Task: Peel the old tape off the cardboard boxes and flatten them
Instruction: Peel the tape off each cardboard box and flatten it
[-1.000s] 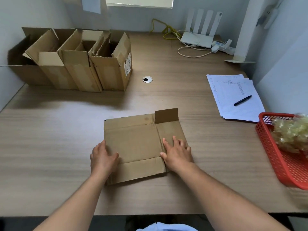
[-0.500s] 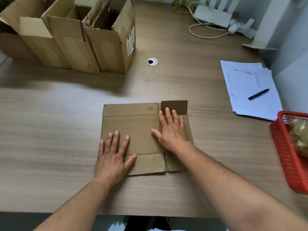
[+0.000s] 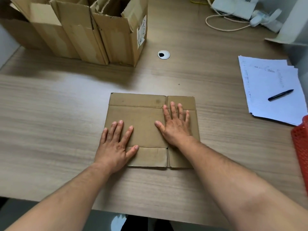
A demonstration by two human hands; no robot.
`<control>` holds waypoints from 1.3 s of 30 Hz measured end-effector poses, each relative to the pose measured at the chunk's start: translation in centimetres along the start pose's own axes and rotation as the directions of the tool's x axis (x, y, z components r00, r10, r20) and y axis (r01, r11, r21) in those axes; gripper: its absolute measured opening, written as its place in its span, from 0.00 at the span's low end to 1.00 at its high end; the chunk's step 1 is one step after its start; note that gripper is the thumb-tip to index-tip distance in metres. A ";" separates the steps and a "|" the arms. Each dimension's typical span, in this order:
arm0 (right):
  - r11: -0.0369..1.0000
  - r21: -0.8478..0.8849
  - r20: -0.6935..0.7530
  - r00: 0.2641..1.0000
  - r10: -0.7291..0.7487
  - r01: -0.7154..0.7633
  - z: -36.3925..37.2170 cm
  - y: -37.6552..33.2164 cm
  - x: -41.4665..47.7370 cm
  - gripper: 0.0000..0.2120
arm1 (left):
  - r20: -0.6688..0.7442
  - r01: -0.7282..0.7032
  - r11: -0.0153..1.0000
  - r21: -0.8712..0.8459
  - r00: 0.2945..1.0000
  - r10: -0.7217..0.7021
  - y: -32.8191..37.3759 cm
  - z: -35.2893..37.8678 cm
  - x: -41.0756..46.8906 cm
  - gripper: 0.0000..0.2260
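Observation:
A flattened cardboard box [image 3: 143, 117] lies on the wooden table in front of me, all its flaps lying flat. My left hand [image 3: 115, 144] presses on its near left part with straight, spread fingers. My right hand [image 3: 175, 125] presses flat on its right panel, fingertips reaching the far right flap. Several upright open cardboard boxes [image 3: 93, 30] stand in a row at the far left; the rightmost bears a white label. No tape shows on the flat box.
A stack of white papers [image 3: 273, 77] with a black pen [image 3: 280, 94] lies at the right. A red mesh basket [image 3: 301, 147] sits at the right edge. A cable grommet [image 3: 163, 54] is mid-table; a white router and cables [image 3: 233, 9] lie at the back.
The far right flap, upright a second ago, now lies flat. Both hands slid from the near edge further onto the cardboard. The camera tilted down and closer.

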State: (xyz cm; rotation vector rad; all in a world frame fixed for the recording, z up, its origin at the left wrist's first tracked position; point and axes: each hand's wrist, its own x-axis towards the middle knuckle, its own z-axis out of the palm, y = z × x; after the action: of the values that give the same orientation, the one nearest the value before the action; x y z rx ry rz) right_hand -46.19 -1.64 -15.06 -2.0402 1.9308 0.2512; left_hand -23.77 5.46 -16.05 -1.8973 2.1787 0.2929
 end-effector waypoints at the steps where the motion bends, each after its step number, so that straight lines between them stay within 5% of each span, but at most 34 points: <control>1: 1.000 0.011 0.020 0.999 -0.027 0.027 0.0 0.3 -0.3 0.35 | 0.029 0.008 1.000 0.007 1.000 -0.009 0.1 0.0 0.1 0.34; 6: 0.995 0.045 -0.092 0.992 -0.086 0.090 0.4 2.9 -4.7 0.27 | 0.066 -0.002 0.999 -0.054 0.998 0.006 0.1 -1.8 0.4 0.33; 10: 0.982 0.078 -0.207 0.960 0.187 -0.175 1.6 3.4 -9.6 0.25 | -0.086 0.079 0.982 -0.170 0.992 -0.095 -0.4 -3.1 -0.2 0.33; 14: 0.829 0.291 -0.089 0.849 0.520 -0.477 1.0 3.0 -10.8 0.32 | -0.009 0.369 0.865 -0.341 0.918 -0.396 -0.8 -3.5 -1.2 0.41; 19: 0.640 0.468 0.063 0.746 0.663 -0.609 0.1 2.5 -11.1 0.40 | 0.113 0.422 0.792 -0.441 0.902 -0.417 -1.9 -4.0 -0.2 0.44; 27: 0.414 0.678 0.133 0.656 0.743 -0.607 1.1 3.1 -16.2 0.41 | 0.018 0.167 0.796 -0.582 0.981 -0.193 -1.3 -4.2 -1.5 0.44; 32: 0.416 0.722 0.039 0.632 0.774 -0.553 0.9 5.5 -22.1 0.39 | 0.012 -0.051 0.748 -0.662 0.997 0.078 3.1 -4.3 -3.0 0.45; 39: 0.353 0.765 -0.107 0.434 0.895 -0.539 1.0 11.1 -35.3 0.38 | -0.097 -0.301 0.708 -0.639 0.945 0.314 14.2 -5.1 -8.1 0.46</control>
State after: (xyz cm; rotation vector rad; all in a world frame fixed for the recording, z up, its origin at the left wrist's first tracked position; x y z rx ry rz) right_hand -59.64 31.39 -5.19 -0.6187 2.6737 -0.7893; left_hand -37.06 13.53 -8.73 -1.7606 2.5972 1.2788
